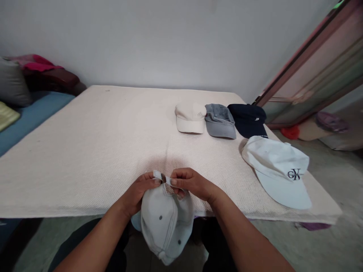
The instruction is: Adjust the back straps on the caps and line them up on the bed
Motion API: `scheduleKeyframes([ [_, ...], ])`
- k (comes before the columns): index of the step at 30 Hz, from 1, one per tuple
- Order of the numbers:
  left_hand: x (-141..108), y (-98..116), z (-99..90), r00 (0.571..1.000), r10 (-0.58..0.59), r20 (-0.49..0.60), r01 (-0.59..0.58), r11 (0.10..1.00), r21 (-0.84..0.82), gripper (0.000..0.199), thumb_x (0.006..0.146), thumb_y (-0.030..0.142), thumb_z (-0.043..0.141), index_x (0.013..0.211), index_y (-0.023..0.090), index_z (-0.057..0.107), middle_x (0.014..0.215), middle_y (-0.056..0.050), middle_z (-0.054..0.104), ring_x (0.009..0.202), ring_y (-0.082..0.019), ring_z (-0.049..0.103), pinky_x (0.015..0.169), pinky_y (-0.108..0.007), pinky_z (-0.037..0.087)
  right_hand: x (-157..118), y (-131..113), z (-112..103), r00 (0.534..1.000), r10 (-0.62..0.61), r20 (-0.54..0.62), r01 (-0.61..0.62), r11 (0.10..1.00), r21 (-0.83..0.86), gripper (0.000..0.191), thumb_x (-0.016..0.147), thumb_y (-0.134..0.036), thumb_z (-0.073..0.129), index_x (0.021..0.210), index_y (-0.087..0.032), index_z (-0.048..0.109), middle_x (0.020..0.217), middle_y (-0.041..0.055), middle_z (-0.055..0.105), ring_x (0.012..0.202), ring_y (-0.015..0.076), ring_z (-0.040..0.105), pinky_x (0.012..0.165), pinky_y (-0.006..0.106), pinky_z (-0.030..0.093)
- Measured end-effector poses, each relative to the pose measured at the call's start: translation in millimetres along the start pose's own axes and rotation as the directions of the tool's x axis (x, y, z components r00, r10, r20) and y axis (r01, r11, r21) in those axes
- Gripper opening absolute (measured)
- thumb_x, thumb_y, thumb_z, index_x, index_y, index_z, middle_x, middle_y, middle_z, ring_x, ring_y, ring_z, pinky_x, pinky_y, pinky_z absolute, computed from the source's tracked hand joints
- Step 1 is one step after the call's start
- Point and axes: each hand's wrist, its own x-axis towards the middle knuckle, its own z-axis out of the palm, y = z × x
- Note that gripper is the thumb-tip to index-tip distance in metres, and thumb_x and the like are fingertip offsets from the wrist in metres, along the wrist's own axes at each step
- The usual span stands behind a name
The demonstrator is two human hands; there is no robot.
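Note:
A pale grey cap (160, 219) hangs at the table's front edge, its back strap (167, 180) uppermost and its crown toward me. My left hand (138, 190) pinches the strap beside a small dark buckle (163, 178). On the buckle's other side, my right hand (191, 182) grips the strap between thumb and fingers. Part of the cap's brim shows at its left, below my left hand. Whether the strap is threaded through the buckle is too small to tell.
On the cream-covered table (85, 151) lie a beige cap (190, 118), a grey cap (220, 121), a navy cap (248, 120) and, nearer at right, a white cap (279, 166) with dark letters. A blue-covered seat (48, 109) with cushions stands left; a wall rises behind.

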Motion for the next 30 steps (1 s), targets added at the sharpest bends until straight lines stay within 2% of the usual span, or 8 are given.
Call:
scheduleKeyframes([
  [4,0,0,0.7,0.999,-0.013,-0.039,0.014,0.999,0.029,0.013,0.067,0.020,0.072,0.071,0.015,0.061,0.060,0.002,0.059,0.051,-0.009,0.050,0.050,-0.021,0.036,2,-1,3,1.000,-0.007,-0.022,0.008,0.999,0.035,0.022,0.080,-0.034,0.063,0.073,-0.014,0.056,0.058,-0.0034,0.052,0.050,0.0061,0.045,0.048,0.019,0.033],
  [11,1,-1,1.6,0.998,0.029,-0.062,-0.021,0.992,0.128,0.015,0.067,0.019,0.073,0.071,0.015,0.058,0.059,0.005,0.052,0.052,-0.007,0.046,0.051,-0.019,0.033,5,2,5,0.996,-0.015,-0.090,0.014,1.000,-0.008,0.026,0.077,-0.037,0.065,0.068,-0.016,0.052,0.048,-0.0070,0.043,0.044,0.0052,0.035,0.044,0.019,0.026],
  [15,-1,-1,1.9,1.000,0.030,-0.007,-0.028,0.978,0.205,0.022,0.067,0.027,0.075,0.078,0.016,0.060,0.062,0.004,0.053,0.054,-0.008,0.046,0.051,-0.020,0.033,8,3,5,0.986,-0.012,-0.168,-0.003,0.996,-0.089,0.031,0.074,-0.040,0.067,0.064,-0.016,0.050,0.048,-0.0073,0.041,0.044,0.0049,0.033,0.043,0.020,0.023],
  [20,1,-3,6.0,0.984,0.072,-0.165,-0.022,0.959,0.283,0.021,0.074,0.035,0.069,0.078,0.016,0.063,0.061,0.003,0.056,0.053,-0.008,0.046,0.051,-0.019,0.034,7,2,7,0.985,-0.026,-0.169,0.012,0.996,-0.088,0.032,0.073,-0.040,0.068,0.062,-0.017,0.049,0.047,-0.0074,0.040,0.044,0.0051,0.032,0.042,0.020,0.023],
  [23,5,-6,7.6,0.982,0.077,-0.173,-0.034,0.970,0.240,0.020,0.073,0.033,0.070,0.071,0.015,0.062,0.057,0.003,0.054,0.049,-0.007,0.043,0.048,-0.018,0.032,5,2,6,0.990,-0.022,-0.141,0.018,0.999,-0.030,0.028,0.075,-0.037,0.066,0.064,-0.017,0.050,0.046,-0.0074,0.041,0.043,0.0057,0.034,0.043,0.020,0.026],
  [30,7,-7,11.8,0.991,0.044,-0.124,-0.046,0.999,-0.014,0.021,0.070,0.027,0.071,0.061,0.015,0.056,0.052,0.004,0.053,0.043,-0.007,0.044,0.043,-0.018,0.035,2,1,6,0.991,-0.056,-0.118,0.063,0.996,0.059,0.025,0.079,-0.035,0.063,0.067,-0.016,0.053,0.053,-0.0059,0.043,0.046,0.0059,0.036,0.047,0.020,0.031],
])
